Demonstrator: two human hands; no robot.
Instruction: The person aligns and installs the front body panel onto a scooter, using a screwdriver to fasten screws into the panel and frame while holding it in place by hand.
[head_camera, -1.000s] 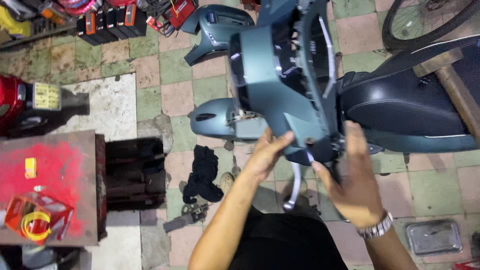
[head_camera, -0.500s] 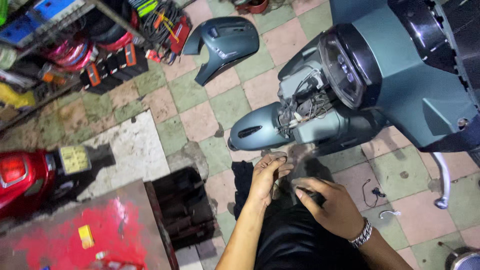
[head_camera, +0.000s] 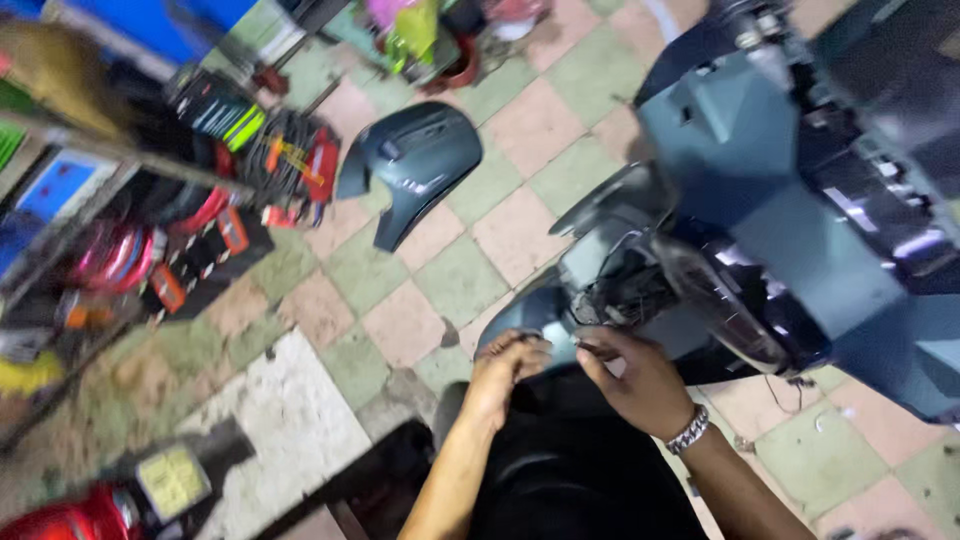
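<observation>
Dim, motion-blurred, glare on bodywork (head_camera: 880, 215)

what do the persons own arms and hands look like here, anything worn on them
Both forearms are bare, with no sleeves showing and no gloves on the left hand or the right hand. The right wrist carries a silvery metal link bracelet or watch band; no face can be made out on it. The left wrist is bare. No rings can be made out, as the picture is blurred.

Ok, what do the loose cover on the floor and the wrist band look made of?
Loose cover: looks like moulded plastic, grey-blue with a soft sheen and smooth curved edges. Wrist band on the right hand: seems to be metal, silvery with bright linked segments. The blur leaves both uncertain.
</observation>
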